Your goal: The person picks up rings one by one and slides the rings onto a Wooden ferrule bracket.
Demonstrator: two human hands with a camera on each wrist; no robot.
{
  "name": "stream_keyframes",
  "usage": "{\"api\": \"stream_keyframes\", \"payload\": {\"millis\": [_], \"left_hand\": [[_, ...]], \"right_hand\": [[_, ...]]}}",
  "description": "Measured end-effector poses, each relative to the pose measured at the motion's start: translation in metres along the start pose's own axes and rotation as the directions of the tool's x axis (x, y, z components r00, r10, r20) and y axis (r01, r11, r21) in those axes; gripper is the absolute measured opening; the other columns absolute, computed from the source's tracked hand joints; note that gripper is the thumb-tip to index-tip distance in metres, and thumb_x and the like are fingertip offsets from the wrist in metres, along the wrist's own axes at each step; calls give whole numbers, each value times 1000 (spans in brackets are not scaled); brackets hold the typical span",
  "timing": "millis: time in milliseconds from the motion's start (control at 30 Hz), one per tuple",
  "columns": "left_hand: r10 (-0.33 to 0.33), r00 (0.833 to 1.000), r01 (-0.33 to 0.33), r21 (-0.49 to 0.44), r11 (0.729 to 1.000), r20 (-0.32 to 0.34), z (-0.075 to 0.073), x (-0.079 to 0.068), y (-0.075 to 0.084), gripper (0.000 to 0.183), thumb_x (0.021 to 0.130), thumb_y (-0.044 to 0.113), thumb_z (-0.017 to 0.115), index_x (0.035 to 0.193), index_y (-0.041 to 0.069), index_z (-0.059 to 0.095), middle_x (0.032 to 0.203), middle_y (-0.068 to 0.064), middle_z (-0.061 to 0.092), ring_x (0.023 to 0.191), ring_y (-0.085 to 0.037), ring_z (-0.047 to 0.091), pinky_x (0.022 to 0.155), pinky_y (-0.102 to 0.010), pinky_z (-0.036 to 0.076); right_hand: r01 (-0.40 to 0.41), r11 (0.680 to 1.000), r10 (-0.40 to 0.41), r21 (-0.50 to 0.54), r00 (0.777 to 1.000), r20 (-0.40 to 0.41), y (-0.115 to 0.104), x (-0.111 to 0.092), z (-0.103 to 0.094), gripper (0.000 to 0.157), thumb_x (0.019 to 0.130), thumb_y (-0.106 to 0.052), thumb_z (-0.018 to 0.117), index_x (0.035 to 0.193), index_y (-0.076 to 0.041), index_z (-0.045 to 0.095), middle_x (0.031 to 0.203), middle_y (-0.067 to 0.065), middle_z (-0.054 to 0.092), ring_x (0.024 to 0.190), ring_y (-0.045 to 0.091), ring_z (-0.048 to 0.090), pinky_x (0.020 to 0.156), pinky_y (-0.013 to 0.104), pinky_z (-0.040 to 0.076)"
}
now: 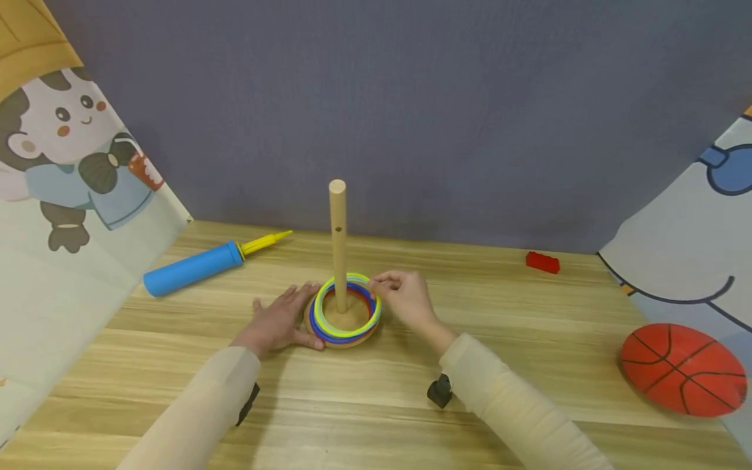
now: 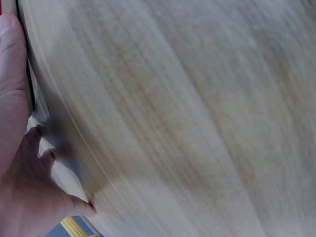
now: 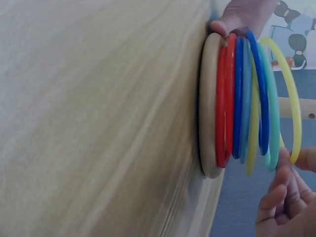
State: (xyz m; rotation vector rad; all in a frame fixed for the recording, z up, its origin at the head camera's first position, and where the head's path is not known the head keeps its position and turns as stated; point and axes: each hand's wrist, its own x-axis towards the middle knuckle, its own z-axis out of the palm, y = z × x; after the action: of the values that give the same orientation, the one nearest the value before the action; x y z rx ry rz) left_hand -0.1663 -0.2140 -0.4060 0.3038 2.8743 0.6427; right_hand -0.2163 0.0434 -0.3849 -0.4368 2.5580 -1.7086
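Note:
A wooden base [image 1: 344, 344] with an upright wooden post [image 1: 339, 248] stands on the table, with several rings stacked around the post. In the right wrist view, red rings [image 3: 229, 94] lie lowest, with blue rings [image 3: 238, 103], a teal ring [image 3: 274, 118] and yellow ones above. My right hand [image 1: 405, 299] pinches the tilted top yellow ring [image 3: 296, 108] between thumb and fingers at its right edge. With spread fingers, my left hand [image 1: 282, 321] rests at the base's left side, its thumb touching the front edge; the left wrist view shows only part of that hand.
A blue pump [image 1: 194, 269] with a yellow nozzle lies at the back left of the wood-grain table. At the back right is a red toy brick [image 1: 542, 262]; a red basketball [image 1: 683, 369] sits at the right edge. A grey wall panel [image 1: 411, 130] rises behind.

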Motion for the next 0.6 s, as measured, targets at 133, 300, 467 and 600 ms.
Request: {"api": "stream_keyframes", "payload": {"millis": [133,300,467,600], "left_hand": [[4,1000,-4,1,1000,2,-1,-1,1,119,66,58,87,160,13,30,165,-18,27,150,-44,23,98,-90,5],[0,1000,0,-6,1000,8,-1,0,-1,119,67,59,86,161,14,28,165,-17,26,151,-43,21,99,-89,3],[-5,1000,5,-2,1000,17,0,0,0,120,67,60,86,160,13,29,165,-17,26,151,-44,21,99,-89,3],[-15,1000,15,4,1000,25,0,1,0,120,67,61,86,161,14,28,166,-16,25,151,-43,20,100,-88,3]], "right_hand": [[34,996,-37,-85,999,-29,-1,-2,3,13,93,-15,74,98,-4,79,77,3,75,67,15,68,60,26,50],[61,990,-67,-126,997,-37,-3,-3,5,13,93,-16,75,101,-6,80,86,2,71,70,14,63,61,30,53],[56,989,-61,-137,998,-35,-1,0,7,15,93,-18,75,103,-7,80,96,6,67,74,17,66,64,31,56],[47,990,-53,-130,998,-39,1,5,8,15,93,-17,75,101,-5,79,89,4,68,74,17,66,65,30,56]]}}
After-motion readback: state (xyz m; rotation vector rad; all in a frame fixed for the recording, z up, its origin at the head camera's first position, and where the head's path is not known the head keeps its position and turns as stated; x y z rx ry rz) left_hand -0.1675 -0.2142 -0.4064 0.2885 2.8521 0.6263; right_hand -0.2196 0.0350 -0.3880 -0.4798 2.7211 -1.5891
